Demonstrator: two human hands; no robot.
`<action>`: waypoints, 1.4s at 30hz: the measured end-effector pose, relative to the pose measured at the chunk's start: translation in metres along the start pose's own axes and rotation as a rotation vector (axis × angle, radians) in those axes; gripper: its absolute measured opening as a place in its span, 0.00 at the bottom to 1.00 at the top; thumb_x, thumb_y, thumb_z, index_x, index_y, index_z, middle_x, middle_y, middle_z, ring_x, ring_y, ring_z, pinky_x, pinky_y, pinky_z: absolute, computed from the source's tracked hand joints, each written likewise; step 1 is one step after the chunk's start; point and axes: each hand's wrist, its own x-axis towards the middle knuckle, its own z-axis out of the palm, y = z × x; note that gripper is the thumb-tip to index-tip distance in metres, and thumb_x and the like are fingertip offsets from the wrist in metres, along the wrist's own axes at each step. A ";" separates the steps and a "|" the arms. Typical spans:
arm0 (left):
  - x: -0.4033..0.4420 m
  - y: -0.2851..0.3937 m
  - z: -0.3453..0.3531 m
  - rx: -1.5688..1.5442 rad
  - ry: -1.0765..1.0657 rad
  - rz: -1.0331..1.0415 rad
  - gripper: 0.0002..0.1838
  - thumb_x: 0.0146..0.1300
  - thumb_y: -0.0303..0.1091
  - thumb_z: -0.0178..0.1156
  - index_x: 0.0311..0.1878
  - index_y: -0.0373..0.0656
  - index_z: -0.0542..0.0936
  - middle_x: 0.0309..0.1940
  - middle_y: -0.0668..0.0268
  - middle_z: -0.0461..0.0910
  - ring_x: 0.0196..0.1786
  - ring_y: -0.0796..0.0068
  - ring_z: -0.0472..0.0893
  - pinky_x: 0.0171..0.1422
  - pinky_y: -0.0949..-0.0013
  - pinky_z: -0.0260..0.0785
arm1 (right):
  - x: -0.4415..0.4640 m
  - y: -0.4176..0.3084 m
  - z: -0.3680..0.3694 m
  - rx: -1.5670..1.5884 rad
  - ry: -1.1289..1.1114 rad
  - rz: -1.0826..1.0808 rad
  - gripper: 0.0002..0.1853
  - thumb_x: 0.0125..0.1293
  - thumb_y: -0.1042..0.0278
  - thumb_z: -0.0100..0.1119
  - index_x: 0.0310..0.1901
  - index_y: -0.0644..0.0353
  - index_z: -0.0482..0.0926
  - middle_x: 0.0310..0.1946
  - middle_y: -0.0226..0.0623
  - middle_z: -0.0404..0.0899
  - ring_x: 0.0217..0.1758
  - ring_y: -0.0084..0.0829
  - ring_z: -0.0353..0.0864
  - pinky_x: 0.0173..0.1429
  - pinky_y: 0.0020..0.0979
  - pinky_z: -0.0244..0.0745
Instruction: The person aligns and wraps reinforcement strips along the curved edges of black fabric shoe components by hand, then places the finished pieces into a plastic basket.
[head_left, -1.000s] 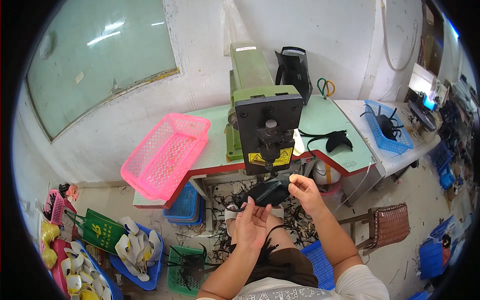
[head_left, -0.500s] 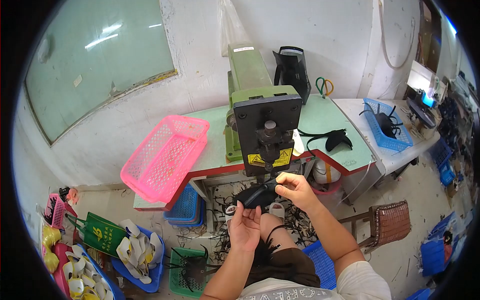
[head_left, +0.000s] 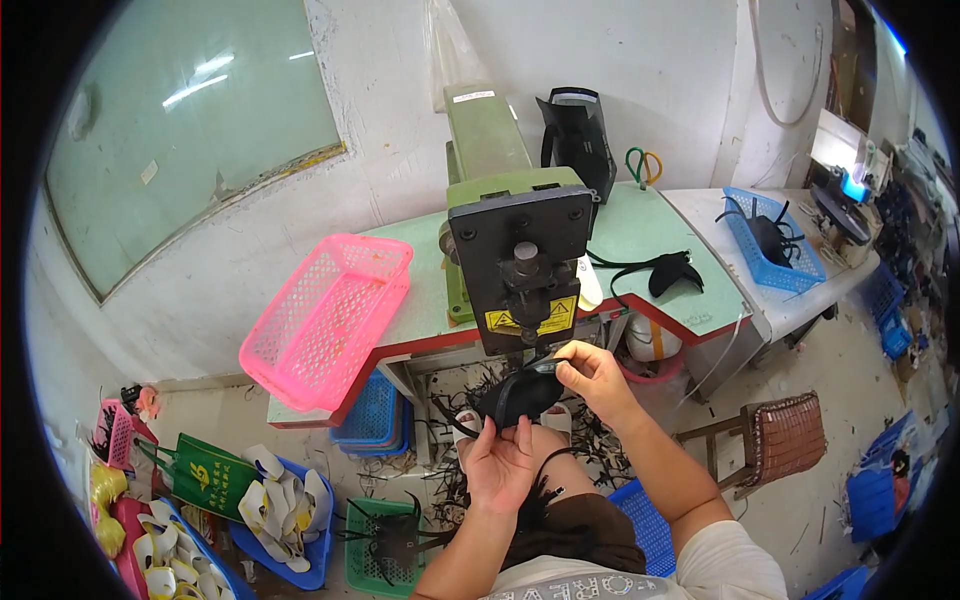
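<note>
A black shoe upper [head_left: 516, 397] is held between both hands under the head of a green press [head_left: 518, 240]. My left hand [head_left: 500, 465] is palm up, with its thumb and fingers pinching the lower edge of the upper. My right hand [head_left: 597, 383] grips the upper right end between thumb and fingers, close below the press tool [head_left: 530, 300]. The end of the upper right at the tool is partly hidden. Another black piece with straps [head_left: 676, 274] lies on the green table [head_left: 705, 310], right of the press.
A pink basket [head_left: 325, 320] stands at the table's left edge. Green and orange scissors [head_left: 643, 168] are at the back. A blue basket [head_left: 770, 275] holds black strapped pieces. On the floor are a green basket [head_left: 365, 550], a blue tray of pale pieces [head_left: 320, 545] and a wooden stool [head_left: 785, 440].
The upper has turned so more of its broad black face shows. My left hand has shifted slightly right and down with it; my right hand still grips near the tool.
</note>
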 end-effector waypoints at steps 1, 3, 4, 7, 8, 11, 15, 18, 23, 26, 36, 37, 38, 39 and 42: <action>0.001 0.002 -0.004 -0.023 -0.038 -0.018 0.12 0.63 0.31 0.43 0.39 0.32 0.73 0.38 0.53 0.76 0.43 0.61 0.76 0.55 0.67 0.68 | -0.001 0.000 0.001 0.030 0.009 -0.010 0.10 0.56 0.65 0.58 0.33 0.62 0.72 0.28 0.25 0.73 0.31 0.13 0.68 0.35 0.15 0.64; 0.000 0.005 -0.007 -0.042 -0.073 -0.032 0.13 0.63 0.31 0.43 0.39 0.32 0.73 0.39 0.52 0.76 0.44 0.60 0.75 0.55 0.67 0.68 | -0.005 0.002 0.002 0.103 -0.019 -0.024 0.09 0.55 0.68 0.58 0.33 0.63 0.72 0.29 0.25 0.74 0.32 0.13 0.69 0.36 0.15 0.64; -0.001 0.006 -0.006 -0.089 -0.073 -0.042 0.13 0.63 0.31 0.43 0.39 0.32 0.73 0.39 0.52 0.76 0.44 0.61 0.76 0.55 0.67 0.68 | -0.006 0.002 0.002 0.172 -0.047 -0.041 0.09 0.55 0.70 0.58 0.34 0.64 0.71 0.30 0.26 0.74 0.33 0.14 0.70 0.36 0.16 0.65; 0.000 0.013 -0.005 -0.131 -0.031 -0.042 0.15 0.63 0.35 0.44 0.41 0.31 0.72 0.36 0.54 0.76 0.41 0.63 0.76 0.54 0.68 0.68 | -0.012 -0.002 0.008 0.140 -0.098 0.042 0.10 0.51 0.75 0.62 0.34 0.64 0.72 0.28 0.27 0.73 0.29 0.14 0.70 0.32 0.16 0.65; 0.000 0.015 -0.004 -0.131 0.010 -0.035 0.16 0.63 0.38 0.45 0.41 0.31 0.72 0.33 0.56 0.77 0.39 0.65 0.76 0.52 0.69 0.69 | -0.014 0.000 0.007 0.143 -0.098 0.043 0.10 0.51 0.75 0.62 0.34 0.64 0.72 0.28 0.27 0.73 0.29 0.14 0.70 0.32 0.16 0.65; -0.004 0.017 -0.001 0.134 0.147 -0.083 0.21 0.61 0.46 0.48 0.37 0.33 0.73 0.25 0.63 0.75 0.30 0.71 0.75 0.38 0.78 0.69 | -0.021 0.001 0.002 -0.112 -0.152 -0.025 0.10 0.47 0.79 0.63 0.33 0.67 0.75 0.27 0.31 0.75 0.29 0.19 0.73 0.32 0.20 0.67; -0.010 0.027 -0.016 1.185 0.349 0.162 0.20 0.58 0.51 0.52 0.29 0.40 0.69 0.19 0.68 0.69 0.21 0.80 0.68 0.21 0.82 0.53 | -0.021 -0.019 -0.010 -0.553 -0.264 -0.296 0.08 0.46 0.76 0.60 0.31 0.62 0.77 0.26 0.34 0.75 0.28 0.27 0.74 0.30 0.23 0.68; -0.002 0.028 0.011 1.402 -0.023 0.985 0.18 0.56 0.46 0.54 0.32 0.38 0.70 0.21 0.69 0.69 0.22 0.83 0.67 0.25 0.82 0.56 | -0.023 -0.028 -0.016 -0.644 -0.346 -0.337 0.08 0.45 0.76 0.60 0.31 0.62 0.77 0.26 0.35 0.75 0.28 0.27 0.73 0.30 0.24 0.67; 0.003 0.018 0.044 1.809 -0.374 0.589 0.22 0.43 0.30 0.66 0.40 0.37 0.67 0.27 0.64 0.75 0.29 0.82 0.72 0.33 0.79 0.63 | -0.024 -0.033 -0.013 -0.609 -0.177 -0.352 0.08 0.46 0.76 0.61 0.30 0.64 0.76 0.24 0.34 0.75 0.26 0.23 0.73 0.30 0.23 0.67; -0.005 0.006 0.057 1.730 -0.184 0.522 0.25 0.42 0.25 0.65 0.43 0.38 0.63 0.29 0.66 0.72 0.33 0.81 0.72 0.40 0.79 0.63 | -0.027 -0.027 -0.011 -0.374 -0.036 -0.123 0.08 0.48 0.75 0.61 0.31 0.67 0.75 0.24 0.30 0.75 0.26 0.18 0.72 0.31 0.21 0.68; 0.008 -0.008 0.073 1.986 -0.112 0.990 0.28 0.42 0.30 0.67 0.41 0.37 0.60 0.21 0.65 0.73 0.20 0.82 0.71 0.24 0.81 0.63 | -0.005 -0.021 -0.015 0.025 0.005 0.035 0.06 0.51 0.75 0.59 0.31 0.65 0.73 0.26 0.27 0.74 0.27 0.14 0.71 0.32 0.17 0.67; 0.009 -0.007 0.074 1.981 -0.114 1.002 0.27 0.42 0.29 0.67 0.41 0.37 0.60 0.20 0.65 0.73 0.19 0.83 0.71 0.22 0.82 0.62 | -0.003 -0.020 -0.015 0.030 0.006 0.050 0.07 0.51 0.75 0.59 0.32 0.65 0.73 0.26 0.27 0.74 0.27 0.14 0.71 0.32 0.17 0.67; 0.010 -0.006 0.074 1.980 -0.114 1.000 0.27 0.42 0.29 0.67 0.41 0.37 0.60 0.20 0.65 0.73 0.19 0.83 0.71 0.22 0.82 0.62 | -0.002 -0.020 -0.015 0.035 0.007 0.065 0.07 0.51 0.75 0.59 0.32 0.65 0.73 0.26 0.27 0.74 0.27 0.14 0.71 0.32 0.17 0.67; 0.012 -0.005 0.073 1.928 -0.107 0.939 0.26 0.43 0.28 0.66 0.40 0.37 0.59 0.20 0.66 0.73 0.19 0.84 0.71 0.22 0.83 0.61 | -0.001 -0.021 -0.014 0.033 0.008 0.066 0.07 0.51 0.75 0.59 0.32 0.65 0.73 0.26 0.27 0.74 0.27 0.14 0.71 0.32 0.17 0.67; 0.014 -0.001 0.071 1.814 -0.097 0.834 0.24 0.45 0.25 0.64 0.40 0.38 0.58 0.21 0.66 0.73 0.20 0.85 0.70 0.24 0.84 0.61 | -0.001 -0.022 -0.011 0.032 -0.006 0.056 0.07 0.52 0.75 0.59 0.32 0.65 0.73 0.26 0.28 0.75 0.28 0.14 0.72 0.33 0.17 0.68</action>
